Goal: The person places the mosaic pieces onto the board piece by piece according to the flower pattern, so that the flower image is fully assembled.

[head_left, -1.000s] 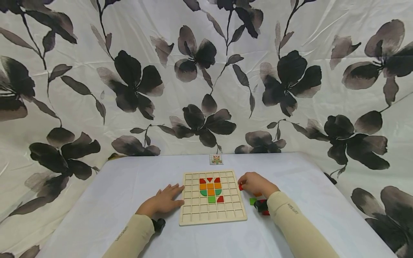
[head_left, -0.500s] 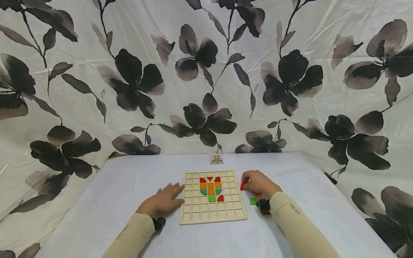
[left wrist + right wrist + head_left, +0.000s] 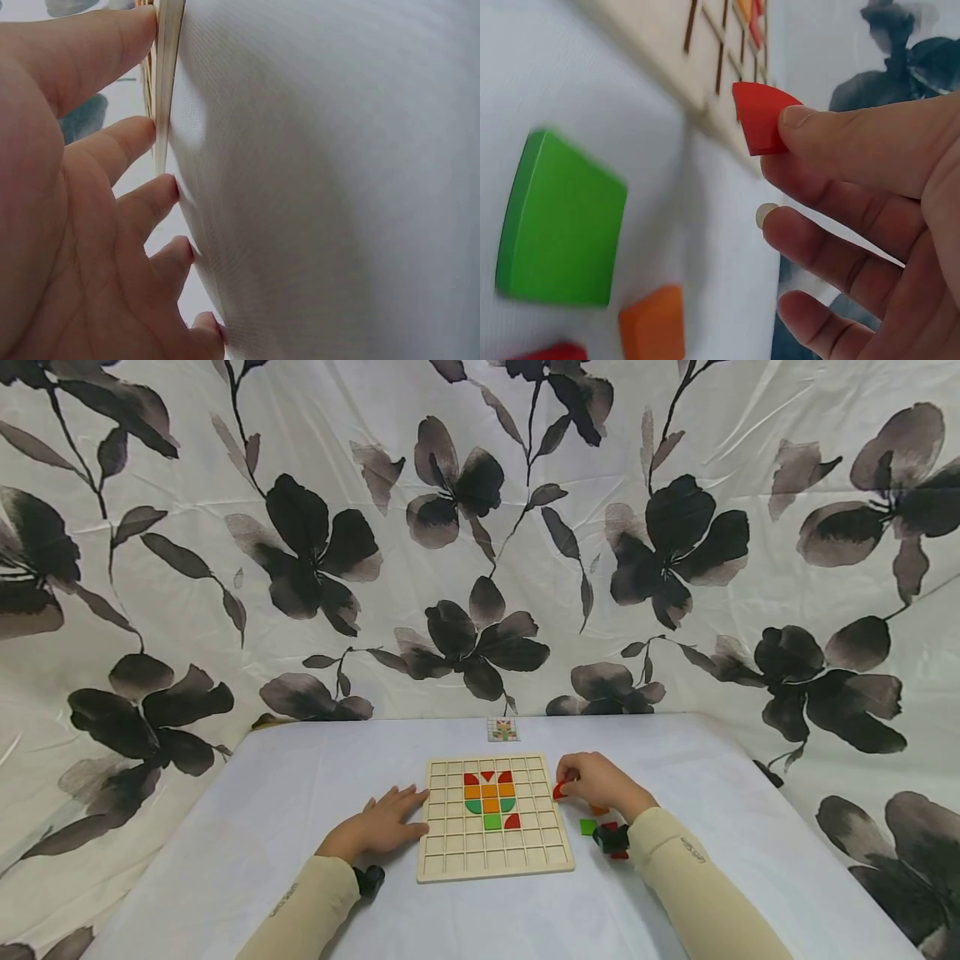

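A light wooden grid board [image 3: 450, 860] lies mid-table with red, orange and green pieces set in its squares. The left hand [image 3: 381, 823] has its fingers spread; thumb and forefinger touch the board's left edge, as the left wrist view shows with the board edge [image 3: 170, 67] against the fingertips. By the board's right edge, the right hand [image 3: 600, 781] pinches a red quarter-circle piece [image 3: 761, 116] between thumb and forefinger, its other fingers loosely bent. A lone red quarter-circle [image 3: 512, 822] sits in the board beside a green square [image 3: 492, 822].
Loose pieces lie on the white cloth right of the board: a green square [image 3: 566, 225], an orange piece [image 3: 654, 326] and red pieces [image 3: 619, 855], partly hidden by the right wrist's black camera [image 3: 611, 837]. A small pattern card [image 3: 502, 729] lies at the table's far edge.
The right hand has shifted slightly away from the board and back toward it, still pinching the red quarter-circle. The left hand has stayed in place.
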Motion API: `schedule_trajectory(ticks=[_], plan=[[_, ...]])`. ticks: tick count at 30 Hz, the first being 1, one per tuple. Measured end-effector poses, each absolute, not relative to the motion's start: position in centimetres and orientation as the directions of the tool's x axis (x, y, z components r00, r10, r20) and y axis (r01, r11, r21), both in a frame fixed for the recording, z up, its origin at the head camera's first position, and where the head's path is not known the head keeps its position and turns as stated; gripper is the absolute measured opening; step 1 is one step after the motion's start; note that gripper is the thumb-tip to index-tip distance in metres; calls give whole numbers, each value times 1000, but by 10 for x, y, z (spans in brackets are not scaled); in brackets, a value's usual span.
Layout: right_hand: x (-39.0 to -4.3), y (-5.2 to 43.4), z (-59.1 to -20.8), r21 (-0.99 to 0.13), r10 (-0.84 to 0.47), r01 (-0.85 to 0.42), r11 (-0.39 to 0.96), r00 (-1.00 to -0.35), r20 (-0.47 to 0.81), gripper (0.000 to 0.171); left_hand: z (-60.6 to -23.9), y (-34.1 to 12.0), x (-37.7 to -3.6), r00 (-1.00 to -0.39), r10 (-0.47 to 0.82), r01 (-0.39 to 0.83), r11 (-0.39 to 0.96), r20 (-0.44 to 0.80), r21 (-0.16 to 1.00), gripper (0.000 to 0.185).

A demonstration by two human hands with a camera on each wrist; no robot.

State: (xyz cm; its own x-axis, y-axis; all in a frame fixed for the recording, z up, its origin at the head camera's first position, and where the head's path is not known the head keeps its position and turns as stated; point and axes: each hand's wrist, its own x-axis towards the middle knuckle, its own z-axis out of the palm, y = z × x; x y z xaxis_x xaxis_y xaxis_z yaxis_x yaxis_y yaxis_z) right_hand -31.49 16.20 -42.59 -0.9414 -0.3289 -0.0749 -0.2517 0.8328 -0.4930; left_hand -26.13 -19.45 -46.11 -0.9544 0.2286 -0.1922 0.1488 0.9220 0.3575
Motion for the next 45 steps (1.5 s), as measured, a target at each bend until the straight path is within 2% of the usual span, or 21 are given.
schedule_trajectory(ticks=[11,20,30,36,45], plan=[[-305,139,-418,-553,-470,-389,737,-883,-6,8,-460,-195,-259,-955,238,159,915,-178,370,67],[-298,118,-421,-559,-558,-469,684,-830,14,7,-460,-196,-259,-951,254,172,909,-177,379,66],[-294,98,-427,-566,-623,-536,626,-781,50,8,-458,-196,-258,-951,249,164,911,-185,379,66],[-292,85,-425,-597,-642,-519,612,-767,8,11,-459,-196,-258,-952,237,151,913,-192,378,65],[-292,68,-419,-532,-688,-578,619,-726,-11,10,-460,-196,-260,-951,236,148,916,-200,374,65]])
